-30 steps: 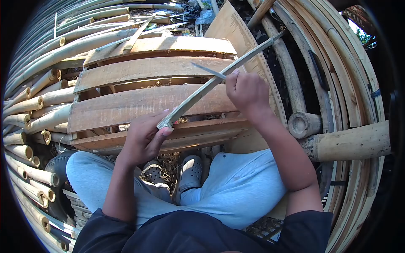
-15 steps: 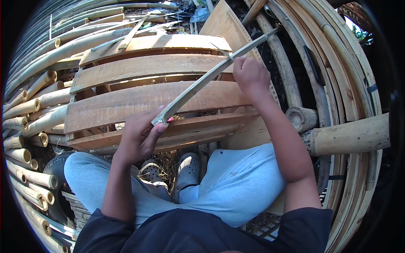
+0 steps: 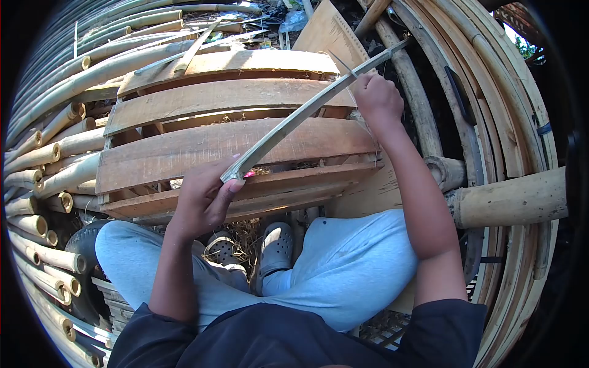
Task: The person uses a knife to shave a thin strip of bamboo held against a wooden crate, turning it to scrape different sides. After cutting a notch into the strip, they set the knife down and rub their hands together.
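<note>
A long split bamboo strip [image 3: 300,115] slants from near my lap up to the right, above a slatted wooden crate-like stand [image 3: 215,95]. My left hand [image 3: 207,195] is closed around the strip's near end, thumb on top. Close to the far end, my right hand [image 3: 378,98] is closed in a fist beside the strip. From that fist a thin knife blade [image 3: 341,63] crosses the strip and sticks out on its far side. The knife's handle is hidden inside the fingers.
Bamboo poles [image 3: 67,147] are piled along the left. Curved planks [image 3: 503,122] run down the right, with a thick bamboo pole [image 3: 512,197] jutting inward. A thin board [image 3: 331,34] leans behind the stand. A dark phone-like object [image 3: 459,95] lies on the right planks.
My right hand has slid up and to the right along the strip, toward its far end, taking the blade with it. My left hand has stayed in place.
</note>
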A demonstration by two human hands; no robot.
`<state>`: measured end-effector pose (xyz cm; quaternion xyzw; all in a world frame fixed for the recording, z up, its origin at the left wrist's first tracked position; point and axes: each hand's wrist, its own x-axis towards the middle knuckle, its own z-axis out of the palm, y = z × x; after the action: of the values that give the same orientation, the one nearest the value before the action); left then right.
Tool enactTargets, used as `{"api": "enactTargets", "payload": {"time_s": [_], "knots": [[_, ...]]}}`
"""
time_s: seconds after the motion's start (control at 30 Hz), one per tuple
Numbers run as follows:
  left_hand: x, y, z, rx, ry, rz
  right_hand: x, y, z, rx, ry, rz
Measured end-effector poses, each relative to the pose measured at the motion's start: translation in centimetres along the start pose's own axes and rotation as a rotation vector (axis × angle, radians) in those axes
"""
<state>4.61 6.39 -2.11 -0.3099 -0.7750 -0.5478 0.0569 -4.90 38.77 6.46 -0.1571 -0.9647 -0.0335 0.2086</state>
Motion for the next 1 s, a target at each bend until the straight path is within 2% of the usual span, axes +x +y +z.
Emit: {"api": "enactTargets", "payload": {"time_s": [0.1, 0.17, 0.27, 0.3, 0.37, 0.4, 0.47, 0.57, 0.67, 0.73, 0.83, 0.87, 0.93, 1.0], "knots": [[0.2, 0.1, 0.0, 0.007, 0.010, 0.078, -0.9, 0.3, 0.3, 0.038, 0.022, 0.048], [0.1, 0.5, 0.0, -0.017, 0.006, -0.006, -3.9, -3.1, -1.8, 0.011, -0.111, -0.072], [0.1, 0.2, 0.1, -0.030, 0.011, 0.045, -9.3, -6.7, -4.6, 0.201, -0.320, -0.348], [0.2, 0.2, 0.1, -0.025, 0.011, 0.045, -9.0, -6.7, -4.4, 0.205, -0.319, -0.348], [0.3, 0.3, 0.2, -0.022, 0.023, 0.075, -7.5, -5.9, -3.6, 0.118, -0.184, -0.299], [0.2, 0.3, 0.2, -0.024, 0.017, 0.073, -4.9, -4.1, -1.2, 0.083, -0.089, -0.205], [0.2, 0.4, 0.2, 0.003, 0.015, 0.065, -0.5, -1.1, -0.1, -0.034, -0.053, -0.037], [0.3, 0.6, 0.2, 0.027, -0.018, 0.064, -1.1, -0.5, 0.0, -0.008, -0.014, 0.012], [0.4, 0.6, -0.1, -0.041, -0.064, -0.003, -6.8, -5.5, -3.5, 0.036, -0.135, -0.231], [0.4, 0.5, 0.2, -0.035, -0.032, 0.036, -10.9, -7.8, -5.8, 0.175, -0.355, -0.437], [0.3, 0.2, 0.4, -0.006, -0.002, 0.078, -8.8, -6.7, -4.5, 0.168, -0.234, -0.355], [0.3, 0.2, 0.4, 0.015, 0.012, 0.081, -6.2, -4.8, -1.7, 0.099, -0.076, -0.261], [0.3, 0.4, 0.3, 0.015, -0.007, 0.068, -1.2, -1.2, -0.4, 0.033, -0.022, -0.079], [0.4, 0.7, 0.0, 0.022, -0.021, 0.057, -1.4, -0.9, -0.6, 0.028, 0.000, -0.033]]}}
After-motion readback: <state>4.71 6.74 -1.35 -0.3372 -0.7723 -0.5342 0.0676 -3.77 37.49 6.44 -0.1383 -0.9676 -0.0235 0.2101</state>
